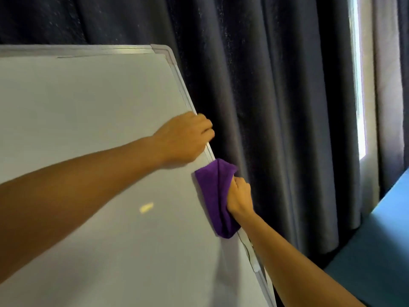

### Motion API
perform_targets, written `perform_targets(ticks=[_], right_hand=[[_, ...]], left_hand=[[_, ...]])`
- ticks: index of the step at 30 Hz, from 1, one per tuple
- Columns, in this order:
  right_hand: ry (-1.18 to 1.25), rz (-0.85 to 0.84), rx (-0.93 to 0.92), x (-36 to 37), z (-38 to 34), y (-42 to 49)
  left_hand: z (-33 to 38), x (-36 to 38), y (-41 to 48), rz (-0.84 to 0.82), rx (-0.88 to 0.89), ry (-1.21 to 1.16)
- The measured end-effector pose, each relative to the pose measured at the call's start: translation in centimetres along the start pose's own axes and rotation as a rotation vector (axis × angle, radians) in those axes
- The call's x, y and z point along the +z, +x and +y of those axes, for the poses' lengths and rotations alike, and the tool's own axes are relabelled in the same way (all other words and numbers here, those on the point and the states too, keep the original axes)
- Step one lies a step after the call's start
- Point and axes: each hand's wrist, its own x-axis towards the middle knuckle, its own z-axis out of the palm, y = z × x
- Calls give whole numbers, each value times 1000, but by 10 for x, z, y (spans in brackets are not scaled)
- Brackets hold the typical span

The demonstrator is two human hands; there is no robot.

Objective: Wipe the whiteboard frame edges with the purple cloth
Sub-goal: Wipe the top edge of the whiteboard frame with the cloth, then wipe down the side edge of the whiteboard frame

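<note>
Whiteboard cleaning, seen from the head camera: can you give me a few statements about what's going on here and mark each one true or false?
1. The right hand holds the purple cloth against the right frame edge of the whiteboard. True.
2. The left hand holds a second cloth. False: it is bare and grips the same frame edge, above the purple cloth.
3. Dark curtains hang behind the whiteboard. True.
4. The purple cloth is at the top right corner of the frame. False: it sits well below that corner, partway down the right edge.
5. The whiteboard is covered in writing. False: its surface looks blank apart from one small pale reflection.
</note>
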Motion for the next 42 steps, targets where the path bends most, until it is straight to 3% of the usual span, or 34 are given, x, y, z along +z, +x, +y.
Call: perform_targets(ticks=[3, 7, 9, 14, 22, 27, 31, 33, 37, 40, 42], right_hand=[[-85, -45, -97, -6, -1, 4], [-163, -68, -97, -2, 6, 2], [-210, -76, -58, 3, 8, 2], [-409, -92, -158, -3, 7, -5], [-659, -67, -382, -19, 25, -30], [-617, -8, -558, -28, 45, -41], [-562, 98, -569, -24, 56, -49], [-442, 112, -504, -23, 55, -57], [292, 268, -122, -35, 48, -73], [923, 327, 298, -75, 58, -62], [956, 245, 420, -103, 71, -66]], left_hand=[[51, 23, 23, -190, 81, -51], [46, 33, 42, -330, 68, 50], [43, 38, 44, -330, 124, 64], [41, 43, 44, -251, 144, 78], [40, 27, 38, -347, 204, 171], [37, 30, 37, -312, 212, 219], [38, 38, 36, -336, 222, 247], [37, 40, 37, -332, 231, 231], [36, 47, 36, -314, 278, 263], [37, 47, 35, -344, 310, 306], [41, 47, 34, -364, 329, 298]])
